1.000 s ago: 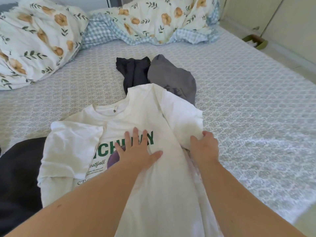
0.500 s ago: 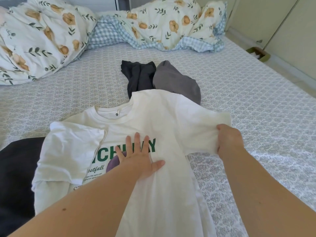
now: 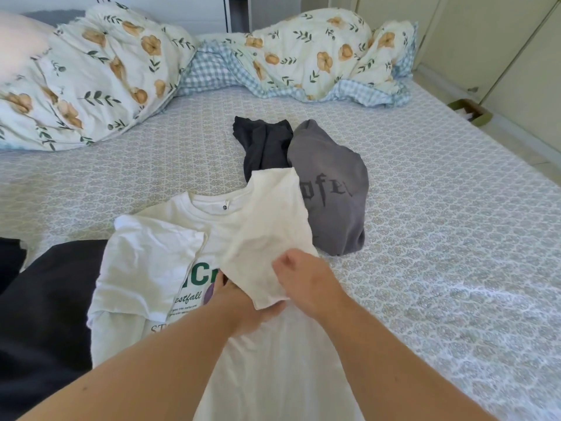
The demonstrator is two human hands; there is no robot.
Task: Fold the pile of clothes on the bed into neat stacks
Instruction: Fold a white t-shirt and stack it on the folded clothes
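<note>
A white T-shirt (image 3: 170, 262) with green print lies face up on the bed in front of me, its left sleeve folded in over the chest. My right hand (image 3: 300, 278) grips the right sleeve and lays it over the chest. My left hand (image 3: 243, 305) rests flat on the shirt's middle, its fingers hidden under the folded sleeve. Behind the shirt lie a grey garment (image 3: 331, 189) with dark lettering and a dark navy garment (image 3: 264, 144), both loosely crumpled.
A black garment (image 3: 45, 305) lies at the left by the white shirt. A floral duvet (image 3: 106, 74) is bunched along the head of the bed. The patterned sheet (image 3: 440, 238) stretches to the right edge, with wardrobe doors (image 3: 501, 50) and a small box (image 3: 470, 112) beyond.
My right hand has carried the right sleeve from the outer right inward over the chest, covering my left hand's fingers and part of the print. The grey garment's lettering now shows.
</note>
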